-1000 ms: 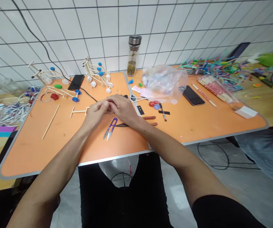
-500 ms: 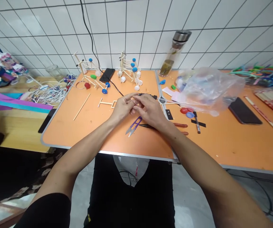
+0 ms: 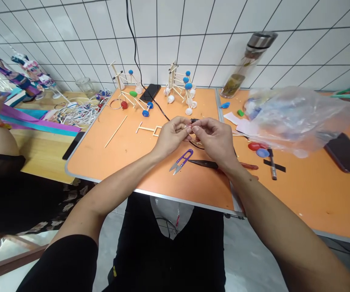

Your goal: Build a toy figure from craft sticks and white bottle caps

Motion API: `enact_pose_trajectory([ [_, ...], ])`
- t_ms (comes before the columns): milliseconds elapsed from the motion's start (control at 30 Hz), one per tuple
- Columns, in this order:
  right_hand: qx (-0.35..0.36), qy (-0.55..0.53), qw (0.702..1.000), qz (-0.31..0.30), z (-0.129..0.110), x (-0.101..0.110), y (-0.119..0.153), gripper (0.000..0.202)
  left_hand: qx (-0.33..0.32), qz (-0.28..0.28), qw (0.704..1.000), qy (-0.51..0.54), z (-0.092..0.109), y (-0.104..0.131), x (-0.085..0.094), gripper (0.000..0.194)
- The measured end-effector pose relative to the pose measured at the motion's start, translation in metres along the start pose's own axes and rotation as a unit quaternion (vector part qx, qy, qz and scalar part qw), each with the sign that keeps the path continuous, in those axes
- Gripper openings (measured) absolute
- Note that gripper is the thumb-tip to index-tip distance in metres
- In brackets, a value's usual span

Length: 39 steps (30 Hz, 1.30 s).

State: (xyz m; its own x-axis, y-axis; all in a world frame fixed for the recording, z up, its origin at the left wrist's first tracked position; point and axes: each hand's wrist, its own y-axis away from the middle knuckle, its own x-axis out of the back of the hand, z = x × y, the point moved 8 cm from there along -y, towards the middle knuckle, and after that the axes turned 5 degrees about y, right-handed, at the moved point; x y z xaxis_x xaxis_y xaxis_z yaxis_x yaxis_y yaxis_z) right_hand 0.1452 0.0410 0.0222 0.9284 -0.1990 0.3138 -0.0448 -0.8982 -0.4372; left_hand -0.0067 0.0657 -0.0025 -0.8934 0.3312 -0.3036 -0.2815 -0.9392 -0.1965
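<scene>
My left hand [image 3: 175,133] and my right hand [image 3: 215,138] meet fingertip to fingertip above the orange table [image 3: 150,172]. Both are closed in a pinch around something small with a reddish tint, too small and too covered to name. Just below them lie purple thread snips [image 3: 181,161], blades toward me. Pliers [image 3: 205,163] with reddish handles rest partly under my right wrist. Left of my hands is a small frame of joined wooden sticks [image 3: 147,129], and farther left a single loose stick [image 3: 115,131].
Two stick models with coloured discs [image 3: 134,94] [image 3: 181,87] stand at the back near a phone [image 3: 150,93]. A black cable [image 3: 159,108] runs down between them. On the right are a glass bottle [image 3: 238,77], a plastic bag [image 3: 296,117] and another phone [image 3: 349,152]. A co-worker's arm [image 3: 0,129] is at far left.
The view has turned slightly left. My hands have shifted from loosely overlapping fingers to a tight fingertip pinch. At the far left, a co-worker's hand and arm have come into view.
</scene>
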Motion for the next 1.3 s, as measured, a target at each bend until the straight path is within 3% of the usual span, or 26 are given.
enact_pose_trajectory([
  [200,0.001,-0.036,0.999,-0.026,0.001,-0.009,0.000,0.028,0.002,-0.008,1.000,-0.030,0.006,-0.001,0.001,0.024],
  [467,-0.005,-0.047,0.999,-0.019,-0.001,-0.011,0.001,0.026,-0.030,-0.040,0.999,-0.019,0.013,0.000,-0.002,0.048],
  [633,0.009,0.001,1.000,0.004,-0.014,0.000,0.001,0.028,-0.054,-0.069,0.994,-0.072,0.013,0.002,-0.007,0.046],
  [700,0.008,0.007,1.000,0.001,-0.015,0.006,-0.002,0.033,-0.072,-0.049,0.991,-0.101,0.018,0.001,-0.003,0.043],
  [767,-0.008,-0.009,1.000,-0.021,-0.016,0.010,-0.004,0.039,-0.101,0.005,0.986,-0.131,0.027,-0.002,0.011,0.041],
  [833,-0.017,-0.041,0.996,-0.074,-0.024,0.011,-0.003,0.044,-0.134,0.076,0.978,-0.140,0.040,-0.007,0.030,0.040],
  [900,-0.011,-0.075,0.983,-0.167,-0.041,0.003,0.005,0.042,-0.165,0.138,0.966,-0.143,0.051,-0.011,0.050,0.041],
  [967,0.007,-0.099,0.938,-0.332,-0.062,-0.018,0.026,0.028,-0.174,0.178,0.957,-0.149,0.058,-0.014,0.065,0.040],
  [1033,0.055,-0.098,0.852,-0.511,-0.083,-0.042,0.061,0.012,-0.169,0.199,0.953,-0.153,0.060,-0.017,0.073,0.038],
  [1100,0.101,-0.090,0.763,-0.632,-0.094,-0.059,0.094,0.010,-0.161,0.206,0.953,-0.155,0.059,-0.018,0.075,0.035],
  [1167,0.118,-0.067,0.694,-0.707,-0.094,-0.072,0.119,0.012,-0.154,0.206,0.954,-0.157,0.057,-0.019,0.074,0.033],
  [1300,0.113,-0.048,0.660,-0.741,-0.088,-0.085,0.135,0.018,-0.149,0.198,0.955,-0.166,0.053,-0.019,0.070,0.030],
])
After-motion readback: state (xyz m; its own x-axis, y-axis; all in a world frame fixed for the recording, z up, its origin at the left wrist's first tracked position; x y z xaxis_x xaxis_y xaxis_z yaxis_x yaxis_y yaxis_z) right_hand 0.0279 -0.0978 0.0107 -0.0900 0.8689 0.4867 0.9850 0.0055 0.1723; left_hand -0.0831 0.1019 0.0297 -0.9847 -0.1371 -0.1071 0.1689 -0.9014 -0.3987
